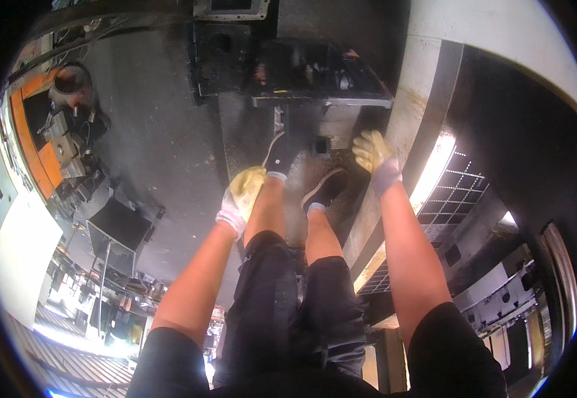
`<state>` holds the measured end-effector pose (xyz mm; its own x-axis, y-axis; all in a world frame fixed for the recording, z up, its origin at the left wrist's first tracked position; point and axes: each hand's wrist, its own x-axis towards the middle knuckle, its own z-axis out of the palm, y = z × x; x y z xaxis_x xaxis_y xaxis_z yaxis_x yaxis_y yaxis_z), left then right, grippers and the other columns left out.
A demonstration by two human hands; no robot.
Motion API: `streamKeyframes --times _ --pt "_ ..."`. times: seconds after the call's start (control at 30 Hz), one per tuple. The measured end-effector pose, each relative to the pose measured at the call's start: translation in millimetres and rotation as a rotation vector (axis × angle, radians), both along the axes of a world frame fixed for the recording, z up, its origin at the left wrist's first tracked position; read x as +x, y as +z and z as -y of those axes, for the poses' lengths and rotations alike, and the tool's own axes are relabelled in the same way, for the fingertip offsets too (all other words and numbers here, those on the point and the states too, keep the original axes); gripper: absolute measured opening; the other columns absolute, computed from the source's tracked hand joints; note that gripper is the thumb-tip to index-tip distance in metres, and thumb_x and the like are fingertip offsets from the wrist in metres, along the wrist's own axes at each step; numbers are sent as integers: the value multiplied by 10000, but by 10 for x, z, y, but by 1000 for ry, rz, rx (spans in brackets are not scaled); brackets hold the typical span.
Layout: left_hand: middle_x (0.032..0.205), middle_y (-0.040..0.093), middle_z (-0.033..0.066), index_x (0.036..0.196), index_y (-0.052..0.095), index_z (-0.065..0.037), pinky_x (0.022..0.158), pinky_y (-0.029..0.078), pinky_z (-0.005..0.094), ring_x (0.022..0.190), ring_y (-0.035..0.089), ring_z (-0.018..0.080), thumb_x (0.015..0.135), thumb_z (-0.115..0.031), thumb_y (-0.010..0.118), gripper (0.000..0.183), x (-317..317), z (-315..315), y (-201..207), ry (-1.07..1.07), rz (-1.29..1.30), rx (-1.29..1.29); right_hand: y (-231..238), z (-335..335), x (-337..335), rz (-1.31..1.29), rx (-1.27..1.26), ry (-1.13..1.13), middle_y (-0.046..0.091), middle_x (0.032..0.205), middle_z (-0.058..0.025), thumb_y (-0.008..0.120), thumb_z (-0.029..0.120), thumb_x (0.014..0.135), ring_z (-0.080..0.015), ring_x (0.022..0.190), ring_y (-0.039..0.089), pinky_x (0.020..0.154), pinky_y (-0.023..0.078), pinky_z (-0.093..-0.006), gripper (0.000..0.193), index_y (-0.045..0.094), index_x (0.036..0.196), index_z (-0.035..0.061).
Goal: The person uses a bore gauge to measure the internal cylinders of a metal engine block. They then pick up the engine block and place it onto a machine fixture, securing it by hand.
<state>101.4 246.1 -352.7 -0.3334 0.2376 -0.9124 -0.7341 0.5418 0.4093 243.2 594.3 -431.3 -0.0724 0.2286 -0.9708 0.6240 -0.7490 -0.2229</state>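
Note:
My left hand (pixel 245 188), in a pale yellow work glove with a white cuff, hangs beside my left knee. Its fingers are loosely bent, with the thumb a little apart, and I see nothing in it. My right hand (pixel 373 152) wears the same kind of glove and is held out near a pale beam on the right. Those fingers are slightly curled and apart, holding nothing. Ahead of both hands is a dark metal tray-like ledge (pixel 321 103) with a light front edge; neither hand touches it.
My feet in dark shoes (pixel 282 156) stand below the ledge. To the right runs a machine side with a metal grid (pixel 451 189). At left are an orange-edged bench (pixel 33 139) with metal parts and a dark square-topped stand (pixel 122 225). Grey floor (pixel 159 119) lies between.

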Motion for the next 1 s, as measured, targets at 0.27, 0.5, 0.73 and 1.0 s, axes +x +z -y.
streamKeyframes --times 0.27,0.5,0.73,1.0 --pt "1348 703 129 1400 636 6 1090 484 384 1257 646 239 1045 -325 676 487 96 -436 -158 -20 -291 -42 -357 -16 -548 70 2 -42 589 1515 -87 601 475 1075 -310 1337 575 1062 501 -571 577 501 1569 193" --pt "1134 759 209 1212 735 31 962 558 379 1039 739 294 955 -85 707 283 -683 -1672 420 -476 -1308 202 -723 84 -275 167 -422 -177 538 1603 -52 502 614 1064 -342 1464 501 1206 364 -581 663 455 1594 218" --pt "1509 589 263 1501 602 -68 1180 405 509 1439 536 401 893 -883 480 1025 -1504 -3414 -255 -1139 -169 -313 -1030 451 -101 -136 -602 -603 662 1430 -100 508 618 1046 -312 1329 612 1118 483 -546 589 614 1422 178" --pt "1785 184 159 1685 338 -152 1307 206 488 1614 280 329 964 -752 462 946 -1019 -3995 -1766 -1555 54 -214 -1052 507 -205 -230 -782 -946 797 1120 -68 640 537 1016 -300 1024 763 910 621 -536 413 755 1154 165"
